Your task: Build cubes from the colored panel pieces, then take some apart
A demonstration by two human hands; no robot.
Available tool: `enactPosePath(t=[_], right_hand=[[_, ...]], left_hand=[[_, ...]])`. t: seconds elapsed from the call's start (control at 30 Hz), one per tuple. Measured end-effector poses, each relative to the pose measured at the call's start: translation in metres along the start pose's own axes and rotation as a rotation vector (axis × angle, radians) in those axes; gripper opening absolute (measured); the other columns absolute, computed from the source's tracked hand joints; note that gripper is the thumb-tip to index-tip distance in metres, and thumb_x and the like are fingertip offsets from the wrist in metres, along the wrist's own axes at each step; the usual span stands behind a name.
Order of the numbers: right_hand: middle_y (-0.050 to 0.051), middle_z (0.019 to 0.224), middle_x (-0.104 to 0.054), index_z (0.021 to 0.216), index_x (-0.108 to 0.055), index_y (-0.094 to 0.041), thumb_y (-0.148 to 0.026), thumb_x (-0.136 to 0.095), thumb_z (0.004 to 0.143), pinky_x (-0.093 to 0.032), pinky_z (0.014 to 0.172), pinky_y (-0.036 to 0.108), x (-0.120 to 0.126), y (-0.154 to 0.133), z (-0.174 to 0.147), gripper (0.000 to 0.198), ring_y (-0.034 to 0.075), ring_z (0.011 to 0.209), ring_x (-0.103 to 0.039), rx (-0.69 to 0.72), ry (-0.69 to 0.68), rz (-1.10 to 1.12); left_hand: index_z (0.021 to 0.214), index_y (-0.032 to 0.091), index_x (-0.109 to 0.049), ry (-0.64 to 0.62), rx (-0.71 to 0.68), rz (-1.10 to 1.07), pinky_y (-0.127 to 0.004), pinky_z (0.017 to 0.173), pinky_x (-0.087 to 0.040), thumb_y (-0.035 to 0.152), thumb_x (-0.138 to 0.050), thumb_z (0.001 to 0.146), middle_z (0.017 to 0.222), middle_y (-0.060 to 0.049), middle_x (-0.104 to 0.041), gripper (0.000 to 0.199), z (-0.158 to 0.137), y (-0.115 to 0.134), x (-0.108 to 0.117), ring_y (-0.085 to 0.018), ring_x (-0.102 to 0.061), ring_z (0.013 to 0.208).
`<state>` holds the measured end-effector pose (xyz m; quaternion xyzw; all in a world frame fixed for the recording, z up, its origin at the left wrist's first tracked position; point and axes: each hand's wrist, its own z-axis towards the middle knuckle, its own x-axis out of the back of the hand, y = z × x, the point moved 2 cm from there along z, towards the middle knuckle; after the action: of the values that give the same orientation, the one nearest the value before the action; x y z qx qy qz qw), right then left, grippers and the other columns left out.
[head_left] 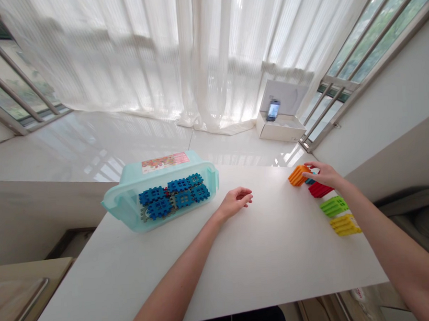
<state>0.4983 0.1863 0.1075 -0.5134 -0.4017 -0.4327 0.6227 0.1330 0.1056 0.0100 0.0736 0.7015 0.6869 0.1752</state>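
Observation:
My right hand [322, 175] is at the far right of the white table, its thumb and fingers closed on the right end of a stack of orange toothed building blocks [297, 175]. A bit of blue block [311, 178] shows just beneath those fingers. Nearer to me, partly beside my right forearm, lie stacks of red blocks [320, 189], green blocks [334, 206] and yellow blocks [345, 225]. My left hand [235, 201] rests over the middle of the table, fingers loosely curled and apart, holding nothing. Left of it, a pale teal plastic bin [129, 177] lies tipped toward me with blue blocks [183, 198] inside.
The white table [263, 258] ends at a ledge of glossy tiles [80, 143]. A white open box [281, 130] with a phone-like device [273, 110] stands there at the back right. White curtains [205, 60] hang behind, and barred windows flank both sides.

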Motion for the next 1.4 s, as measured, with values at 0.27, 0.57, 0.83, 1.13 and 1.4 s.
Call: enactPosePath(t=[0.27,0.57,0.83,1.13,1.4], right_hand=[[0.013,0.108,-0.068,0.115,-0.066,-0.02,-0.06,-0.068,0.073,-0.052,0.068,0.035,0.018,-0.032,-0.01,0.058,0.025,0.088,-0.064,0.078,0.262,0.164],[0.01,0.108,-0.069,0.109,-0.064,-0.019,-0.046,-0.062,0.086,-0.053,0.068,0.031,-0.064,-0.161,-0.069,0.035,0.02,0.087,-0.065,0.252,0.283,0.732],[0.006,0.089,-0.07,0.095,-0.066,-0.019,-0.033,-0.055,0.09,-0.047,0.062,0.03,-0.139,-0.205,-0.104,0.019,0.017,0.072,-0.061,0.262,0.279,0.752],[0.004,0.083,-0.067,0.093,-0.064,-0.02,-0.03,-0.051,0.09,-0.044,0.06,0.03,-0.141,-0.206,-0.11,0.016,0.016,0.067,-0.058,0.323,0.244,0.666],[0.006,0.086,-0.07,0.096,-0.065,-0.021,-0.041,-0.054,0.091,-0.05,0.062,0.03,-0.138,-0.211,-0.115,0.023,0.017,0.068,-0.062,0.282,-0.092,0.787]], left_hand=[[0.097,0.013,-0.063,-0.004,-0.023,-0.001,-0.025,0.065,-0.055,0.032,-0.07,0.081,0.091,-0.008,-0.068,0.026,0.002,-0.006,-0.001,-0.014,-0.067,0.079],[0.092,0.019,-0.068,-0.027,-0.23,0.676,-0.024,0.065,-0.049,0.031,-0.06,0.086,0.083,-0.001,-0.071,0.015,-0.028,0.03,0.018,-0.012,-0.063,0.067],[0.103,0.021,-0.068,0.404,-0.259,1.333,-0.043,0.096,-0.044,0.031,-0.062,0.084,0.11,-0.008,-0.069,0.022,-0.079,0.059,0.105,-0.029,-0.056,0.112],[0.115,0.02,-0.064,0.416,-0.181,1.399,-0.049,0.1,-0.041,0.034,-0.065,0.08,0.113,-0.011,-0.068,0.037,-0.087,0.056,0.115,-0.033,-0.056,0.116],[0.113,0.021,-0.06,0.029,-0.284,0.944,-0.031,0.091,-0.049,0.023,-0.064,0.075,0.111,-0.004,-0.068,0.038,-0.101,0.069,0.076,-0.021,-0.064,0.101]])
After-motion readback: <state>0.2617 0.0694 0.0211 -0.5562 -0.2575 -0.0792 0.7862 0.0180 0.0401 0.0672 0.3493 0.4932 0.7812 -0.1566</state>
